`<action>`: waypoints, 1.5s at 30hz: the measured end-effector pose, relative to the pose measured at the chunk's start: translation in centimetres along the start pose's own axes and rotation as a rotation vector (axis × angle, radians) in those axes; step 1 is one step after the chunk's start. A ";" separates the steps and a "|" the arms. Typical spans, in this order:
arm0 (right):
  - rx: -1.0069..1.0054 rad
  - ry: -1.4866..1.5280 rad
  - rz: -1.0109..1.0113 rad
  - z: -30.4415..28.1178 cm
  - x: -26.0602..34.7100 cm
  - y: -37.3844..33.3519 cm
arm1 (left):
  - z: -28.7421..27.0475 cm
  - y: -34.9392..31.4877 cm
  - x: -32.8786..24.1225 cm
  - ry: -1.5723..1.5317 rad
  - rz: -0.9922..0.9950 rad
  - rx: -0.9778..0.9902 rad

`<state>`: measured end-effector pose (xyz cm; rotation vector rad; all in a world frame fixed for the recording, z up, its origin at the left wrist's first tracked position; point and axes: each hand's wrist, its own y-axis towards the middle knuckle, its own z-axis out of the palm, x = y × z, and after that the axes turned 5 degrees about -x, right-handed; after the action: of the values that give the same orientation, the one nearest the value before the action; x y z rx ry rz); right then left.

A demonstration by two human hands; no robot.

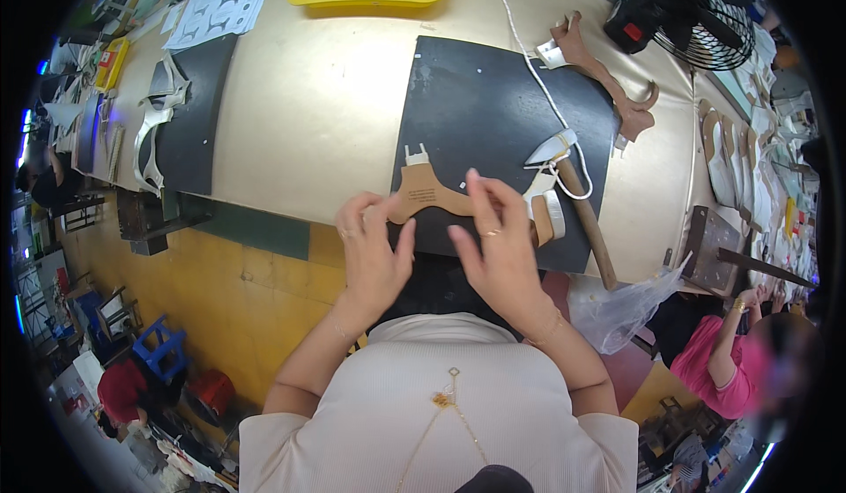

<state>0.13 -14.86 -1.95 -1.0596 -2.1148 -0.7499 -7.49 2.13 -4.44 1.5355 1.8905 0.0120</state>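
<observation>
A tan Y-shaped leather piece (pixel 429 191), printed on its face and with white tabs at its top, lies at the near edge of a black board. My left hand (pixel 377 248) is at its left end, thumb and fingers apart. Over its right end is my right hand (pixel 502 251), the index finger stretched out and the thumb separate. Whether the fingertips press on the leather cannot be made out. Just right of my right hand sits a tan and white strap piece (pixel 548 216). Beyond it a hammer (pixel 583 207) with a wooden handle lies slantwise.
A white cord (pixel 538 81) runs across the black board (pixel 458 96) to the hammer head. Farther right lie brown leather pieces (pixel 606 74) and a black fan (pixel 683 17). A yellow tray (pixel 370 0) stands at the back. A plastic bag (pixel 621 308) hangs at the front right edge.
</observation>
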 end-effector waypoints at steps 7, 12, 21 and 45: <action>-0.162 0.001 0.143 -5.8 0.9 -1.3 | 3.4 -1.3 -2.0 -0.246 0.300 0.273; 0.041 -0.288 0.138 -4.8 -1.5 -3.6 | 4.4 -2.6 -1.8 -0.124 0.426 0.394; -0.064 -0.533 -0.306 -4.6 -7.1 -4.5 | 4.8 -1.6 -2.3 -0.196 0.389 0.347; -0.217 0.388 0.528 -3.9 -7.9 -5.9 | 5.9 0.4 -3.8 -0.235 0.288 0.323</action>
<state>-0.04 -24.35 -6.64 -1.3818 -1.3655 -0.8453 -3.92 -3.42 -6.86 1.9225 1.5273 -0.3449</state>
